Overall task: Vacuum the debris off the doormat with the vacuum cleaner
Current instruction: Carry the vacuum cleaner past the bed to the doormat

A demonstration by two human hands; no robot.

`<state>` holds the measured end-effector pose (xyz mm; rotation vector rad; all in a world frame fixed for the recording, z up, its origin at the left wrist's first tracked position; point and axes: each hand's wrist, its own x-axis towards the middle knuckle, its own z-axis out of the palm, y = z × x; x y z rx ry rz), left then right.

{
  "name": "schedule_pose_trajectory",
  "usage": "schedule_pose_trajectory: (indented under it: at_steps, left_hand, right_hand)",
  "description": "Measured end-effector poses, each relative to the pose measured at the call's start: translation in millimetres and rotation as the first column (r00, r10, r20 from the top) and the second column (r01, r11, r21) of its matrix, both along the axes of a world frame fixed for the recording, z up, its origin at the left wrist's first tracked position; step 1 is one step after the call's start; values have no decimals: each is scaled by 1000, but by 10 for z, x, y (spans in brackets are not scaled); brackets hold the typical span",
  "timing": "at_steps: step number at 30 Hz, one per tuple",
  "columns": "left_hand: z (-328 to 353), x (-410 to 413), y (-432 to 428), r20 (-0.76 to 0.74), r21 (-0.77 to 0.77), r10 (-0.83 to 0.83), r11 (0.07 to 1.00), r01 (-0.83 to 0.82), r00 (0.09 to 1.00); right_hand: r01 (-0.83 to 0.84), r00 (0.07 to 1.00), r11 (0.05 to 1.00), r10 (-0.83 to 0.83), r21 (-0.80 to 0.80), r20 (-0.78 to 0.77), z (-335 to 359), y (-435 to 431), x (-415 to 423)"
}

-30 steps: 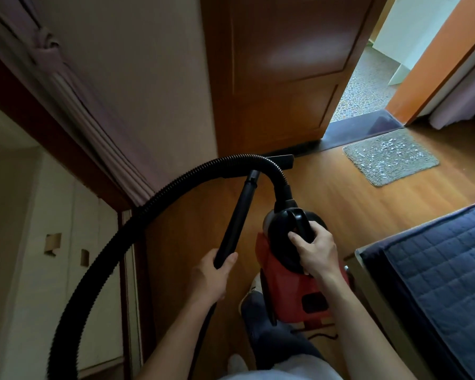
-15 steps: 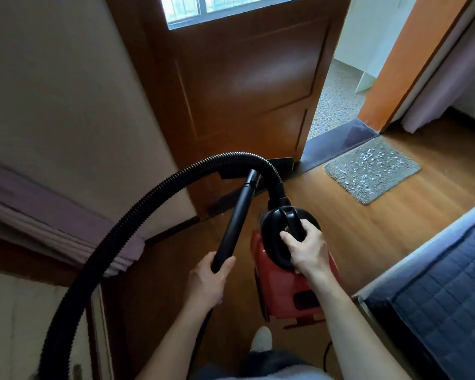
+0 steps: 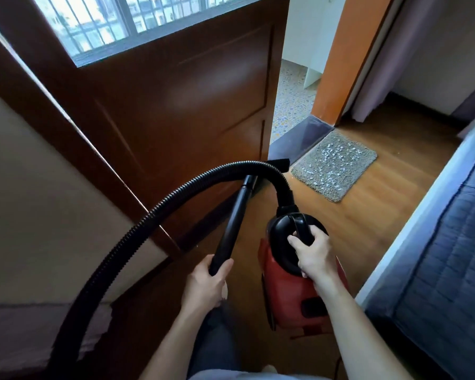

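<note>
A grey doormat (image 3: 337,167) strewn with small white debris lies on the wooden floor by the open doorway, ahead and to the right. My right hand (image 3: 313,255) grips the black carry handle of a red and black vacuum cleaner (image 3: 288,294), held off the floor. My left hand (image 3: 207,281) is closed around the black rigid wand (image 3: 235,215). The wand's nozzle (image 3: 281,163) points forward, just short of the mat's near-left corner. A ribbed black hose (image 3: 137,234) loops from the canister's top round to the left.
A dark brown door (image 3: 176,111) with a window stands open on the left. A bed with a blue quilted cover (image 3: 450,256) lines the right side. An orange door frame (image 3: 340,58) and a dark threshold (image 3: 302,135) border the mat. Wooden floor runs between door and bed.
The view has tilted up and I have moved forward, so the doormat is nearer. Both hands keep the same grips on the wand and the vacuum's handle.
</note>
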<state>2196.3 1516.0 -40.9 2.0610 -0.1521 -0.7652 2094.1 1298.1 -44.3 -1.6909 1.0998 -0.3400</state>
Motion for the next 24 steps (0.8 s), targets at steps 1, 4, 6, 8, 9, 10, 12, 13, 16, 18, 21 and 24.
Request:
schedule_pose_trajectory:
  at_steps: [1, 4, 6, 8, 9, 10, 12, 13, 16, 18, 21, 24]
  left_hand:
    - [-47, 169, -80, 6, 3, -22, 1000, 21, 1000]
    - [-125, 719, -349, 27, 7, -111, 994, 111, 993]
    - [-121, 1075, -540, 24, 11, -172, 985, 172, 985]
    - [-95, 1386, -713, 27, 18, -246, 969, 245, 969]
    - [-93, 1539, -799, 35, 22, -277, 961, 276, 960]
    - [-89, 1699, -895, 41, 30, -303, 953, 302, 952]
    - [-104, 1974, -1080, 56, 44, -364, 931, 362, 930]
    - [-97, 2076, -1173, 58, 49, -396, 918, 394, 916]
    - [-84, 2281, -1456, 44, 31, -452, 892, 451, 891]
    - [-78, 2378, -1659, 37, 12, -483, 876, 483, 875]
    - [-98, 2509, -1984, 6, 7, -526, 850, 526, 850]
    - [-135, 2634, -2288, 6, 17, -566, 824, 566, 824]
  right_hand:
    - [20, 1000, 1000, -20, 3, -5, -7, -65, 119]
    - [93, 995, 996, -93, 5, -22, 15, -268, 484]
    - [143, 989, 990, -143, -8, -32, 37, -396, 718]
    - [204, 979, 979, -205, -14, -25, 67, -505, 925]
    - [239, 971, 971, -239, -7, -17, 84, -557, 1020]
    - [273, 962, 962, -273, -1, -12, 102, -611, 1119]
    - [326, 945, 946, -326, -1, -6, 129, -699, 1270]
    - [354, 935, 935, -354, 1, -1, 145, -735, 1324]
    - [427, 903, 903, -428, 38, 25, 196, -843, 1435]
    - [467, 883, 882, -469, 55, 30, 212, -943, 1498]
    - [520, 853, 852, -522, 59, 24, 171, -1126, 1552]
    - [561, 826, 825, -563, 68, 25, 111, -1357, 1588]
